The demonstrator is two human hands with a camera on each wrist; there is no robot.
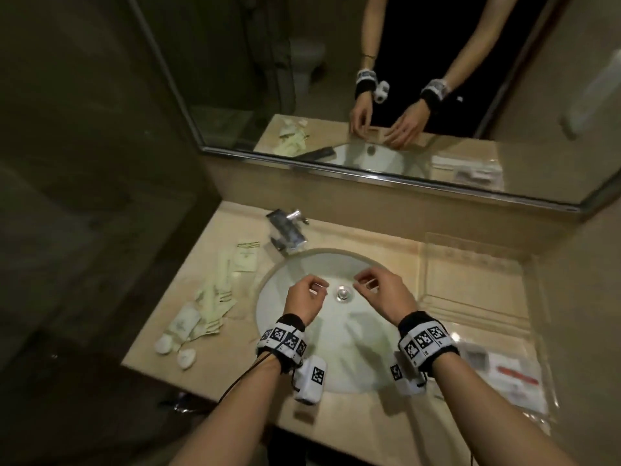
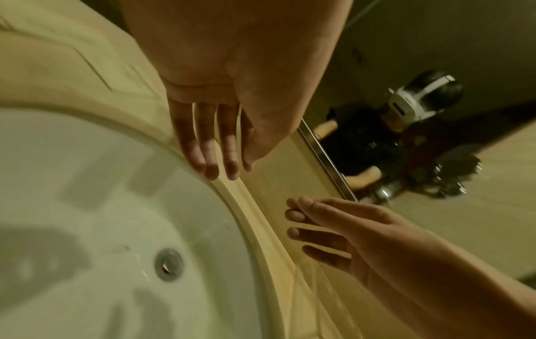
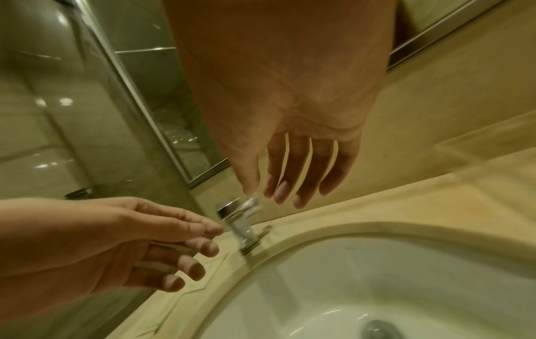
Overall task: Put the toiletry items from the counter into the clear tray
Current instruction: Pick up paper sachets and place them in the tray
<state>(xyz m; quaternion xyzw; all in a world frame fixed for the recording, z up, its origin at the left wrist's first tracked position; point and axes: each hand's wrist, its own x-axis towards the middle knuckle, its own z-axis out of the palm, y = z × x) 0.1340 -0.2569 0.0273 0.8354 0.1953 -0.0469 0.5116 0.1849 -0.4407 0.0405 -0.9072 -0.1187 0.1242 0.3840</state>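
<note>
beige stone counter (image 1: 353, 412) wraps an oval white sink (image 1: 336, 331) with a round metal drain (image 1: 342, 294), a chrome faucet (image 1: 285, 230) behind it and a framed mirror (image 1: 369, 95) above. pale green and white toiletry sachets (image 1: 208, 307) and two small round white packets (image 1: 174, 349) lie scattered on the counter left of the basin. clear tray (image 1: 470, 264), glossy and rectangular, sits on the counter to the right, with flat plastic-wrapped items (image 1: 504, 375) nearer the front edge. left hand (image 1: 304, 297) and right hand (image 1: 379, 290) hover over the basin, fingers loosely relaxed, holding nothing, both wrists banded with marker tags.
</note>
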